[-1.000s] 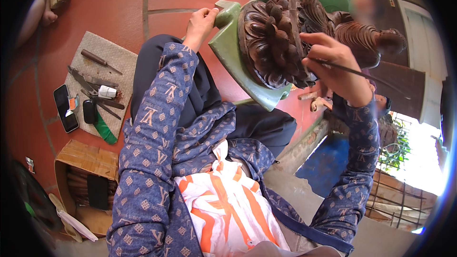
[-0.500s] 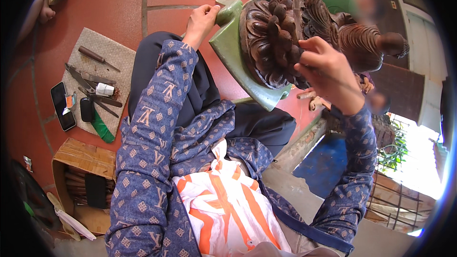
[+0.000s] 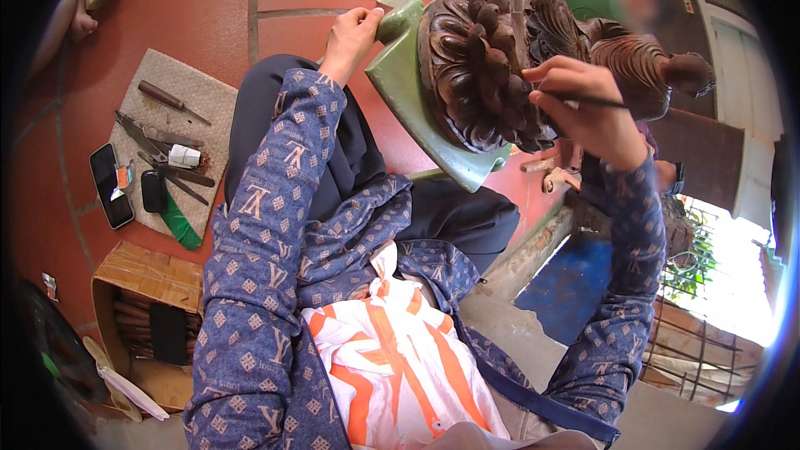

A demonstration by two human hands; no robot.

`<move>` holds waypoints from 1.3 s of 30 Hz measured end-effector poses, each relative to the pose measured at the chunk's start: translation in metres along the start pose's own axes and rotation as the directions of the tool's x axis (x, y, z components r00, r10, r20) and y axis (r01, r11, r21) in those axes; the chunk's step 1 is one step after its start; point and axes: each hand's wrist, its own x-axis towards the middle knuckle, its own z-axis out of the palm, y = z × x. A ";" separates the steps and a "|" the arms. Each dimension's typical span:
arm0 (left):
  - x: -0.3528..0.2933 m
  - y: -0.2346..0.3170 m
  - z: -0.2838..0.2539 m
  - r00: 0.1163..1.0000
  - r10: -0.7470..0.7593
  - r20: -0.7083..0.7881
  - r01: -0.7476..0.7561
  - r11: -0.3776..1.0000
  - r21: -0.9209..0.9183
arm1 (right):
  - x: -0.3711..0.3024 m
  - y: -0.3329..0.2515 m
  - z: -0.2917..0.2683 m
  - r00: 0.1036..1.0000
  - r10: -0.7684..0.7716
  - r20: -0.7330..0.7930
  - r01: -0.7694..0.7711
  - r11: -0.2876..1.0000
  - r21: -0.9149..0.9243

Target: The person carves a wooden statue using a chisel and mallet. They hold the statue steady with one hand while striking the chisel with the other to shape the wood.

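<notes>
A dark brown wooden carving (image 3: 492, 67), with petal-like rows and a figure with wavy folds, lies on its side on a green plastic chair (image 3: 417, 100). My left hand (image 3: 354, 37) is closed on the chair's corner at the near left. Pinched in my right hand (image 3: 587, 108) is a thin dark stick-like tool (image 3: 602, 102), whose kind I cannot make out. My right fingertips are over the carved petals; the tool's working end is hidden, so contact with the wood cannot be told.
On the left, a textured mat (image 3: 137, 100) carries a brown-handled tool (image 3: 162, 96), pliers, a black case and a green-handled item. A phone (image 3: 110, 187) overlaps its edge. A cardboard box (image 3: 150, 275) with wooden-handled tools stands below. Another person (image 3: 667, 171) is at the right.
My right hand has turned and shifted slightly over the carving, and the dark tool now shows more clearly. My left hand stays on the chair. The person at the right has moved.
</notes>
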 end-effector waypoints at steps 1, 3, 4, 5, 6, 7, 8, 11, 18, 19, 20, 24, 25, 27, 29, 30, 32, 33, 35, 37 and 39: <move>0.000 0.000 0.000 1.000 0.002 0.007 -0.002 1.000 -0.001 | 0.001 0.006 -0.002 0.999 -0.028 -0.021 0.030 0.997 0.069; 0.000 0.000 0.000 1.000 0.000 -0.009 0.000 1.000 -0.016 | -0.003 0.002 0.001 1.000 0.009 -0.011 -0.009 1.000 0.009; -0.001 0.001 -0.001 1.000 -0.002 -0.020 0.002 1.000 -0.023 | -0.006 -0.003 0.008 0.999 -0.046 -0.009 0.044 0.991 -0.130; -0.001 0.001 -0.002 1.000 -0.004 -0.028 0.004 1.000 -0.015 | -0.007 -0.010 0.015 0.995 -0.101 -0.001 0.097 0.959 -0.266; -0.003 0.003 -0.002 1.000 -0.006 -0.024 0.006 1.000 -0.007 | -0.008 -0.015 0.017 0.990 -0.136 0.023 0.135 0.914 -0.382; -0.004 0.006 -0.002 1.000 -0.008 -0.020 0.008 1.000 0.002 | -0.006 -0.013 0.011 0.992 -0.121 0.046 0.130 0.941 -0.311; -0.004 0.007 -0.001 1.000 -0.002 -0.013 0.002 1.000 -0.001 | -0.001 -0.007 0.002 0.992 -0.108 0.070 0.122 0.963 -0.239; -0.005 0.006 0.001 1.000 0.009 0.005 -0.009 1.000 -0.008 | 0.004 0.006 -0.007 0.993 -0.083 0.081 0.090 0.993 -0.079; 0.000 0.001 -0.002 1.000 0.005 -0.025 -0.005 1.000 0.012 | 0.006 -0.010 0.000 0.986 -0.097 0.138 0.133 0.950 -0.281; -0.002 0.002 -0.001 1.000 0.002 -0.020 -0.002 1.000 -0.001 | 0.009 -0.002 -0.009 0.983 -0.070 0.167 0.103 0.975 -0.198; -0.006 0.002 0.000 0.992 0.075 -0.099 -0.076 0.997 -0.008 | 0.009 0.008 -0.011 0.986 -0.125 0.110 0.133 0.989 -0.070; -0.018 0.058 -0.008 0.849 0.413 -0.330 -0.450 0.892 -0.042 | 0.004 0.010 -0.026 0.985 -0.154 0.078 0.160 0.984 -0.081; -0.032 0.093 -0.012 0.824 0.540 -0.171 -0.557 0.827 -0.076 | 0.002 0.010 -0.026 0.977 -0.199 0.078 0.208 0.969 -0.132; -0.067 0.168 -0.016 0.661 0.742 0.109 -0.723 0.669 -0.174 | 0.006 0.005 -0.030 0.959 -0.247 0.139 0.273 0.938 -0.216; -0.094 0.210 -0.009 0.502 0.815 0.290 -0.813 0.559 -0.163 | 0.013 0.006 -0.021 0.948 -0.304 0.096 0.315 0.939 -0.135; -0.104 0.223 -0.007 0.462 0.812 0.356 -0.847 0.523 -0.095 | 0.013 0.012 -0.018 0.953 -0.278 0.123 0.300 0.925 -0.231; -0.102 0.221 0.005 0.374 0.892 0.254 -0.899 0.416 -0.137 | 0.020 0.012 -0.008 0.938 -0.345 0.017 0.336 0.901 -0.274; -0.101 0.218 0.012 0.329 0.922 0.204 -0.922 0.360 -0.143 | 0.022 0.014 -0.005 0.962 -0.270 0.024 0.269 0.936 -0.226; -0.100 0.212 0.011 0.341 0.913 0.226 -0.924 0.369 -0.099 | 0.029 0.025 -0.003 0.950 -0.310 0.033 0.308 0.916 -0.257; -0.106 0.213 0.011 0.445 0.855 0.265 -0.867 0.485 -0.109 | 0.032 0.035 0.004 0.902 -0.431 -0.024 0.418 0.885 -0.204; -0.112 0.211 0.010 0.592 0.749 0.298 -0.754 0.645 -0.125 | 0.029 0.040 0.012 0.898 -0.441 -0.013 0.420 0.865 -0.275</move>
